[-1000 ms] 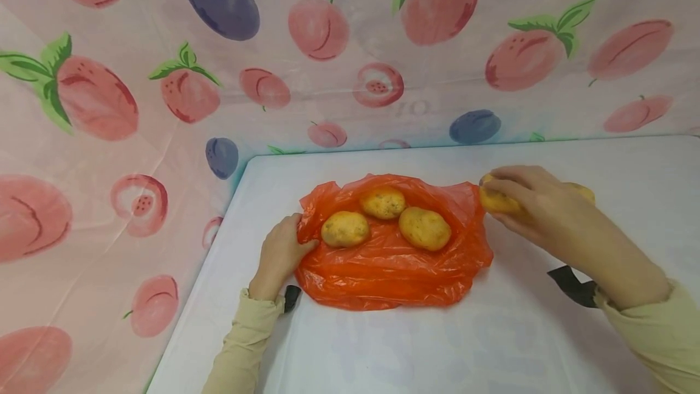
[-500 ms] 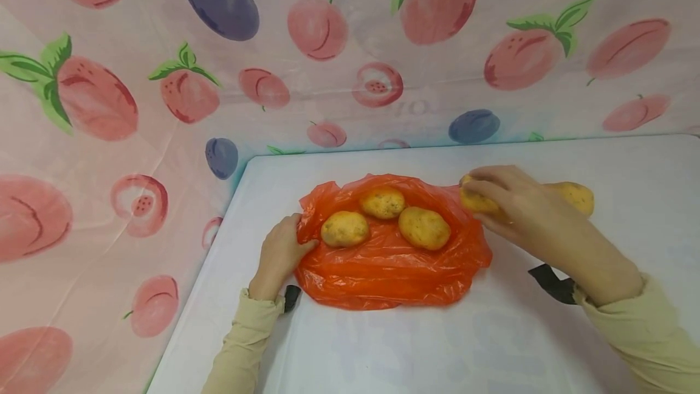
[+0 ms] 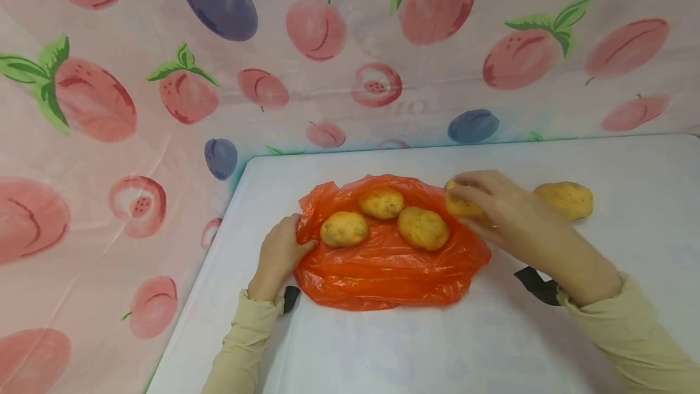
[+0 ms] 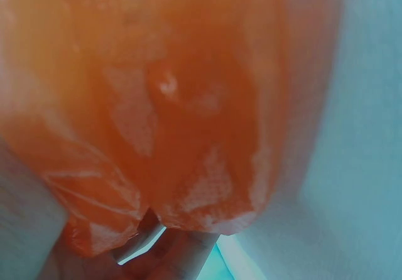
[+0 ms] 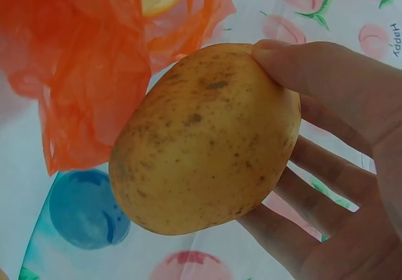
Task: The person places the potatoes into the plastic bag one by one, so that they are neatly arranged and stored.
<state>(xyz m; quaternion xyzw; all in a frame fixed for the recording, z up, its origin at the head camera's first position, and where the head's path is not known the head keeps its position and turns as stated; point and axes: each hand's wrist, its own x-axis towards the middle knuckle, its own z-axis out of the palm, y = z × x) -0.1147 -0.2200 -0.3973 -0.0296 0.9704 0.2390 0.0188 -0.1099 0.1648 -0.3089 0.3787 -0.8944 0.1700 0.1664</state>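
An orange-red plastic bag (image 3: 383, 281) lies spread on the white table, its mouth gaping. Three potatoes rest in it: a left potato (image 3: 344, 229), a back potato (image 3: 381, 202) and a right potato (image 3: 423, 228). My left hand (image 3: 280, 254) grips the bag's left edge; in the left wrist view the orange film (image 4: 207, 123) fills most of the picture. With thumb and fingers my right hand (image 3: 494, 208) holds a fourth, speckled potato (image 5: 207, 142) at the bag's right edge. The right wrist view shows the thumb on top of this potato and the fingers behind it.
Another potato (image 3: 566, 199) lies on the white table (image 3: 404, 351) to the right, beyond my right forearm. Behind the table hangs a pink fruit-print cloth (image 3: 328, 96), which also covers the left side.
My right hand has moved left with its potato, from beside the bag to over its right edge. The potato on the table has come into fuller view. My left hand stays put.
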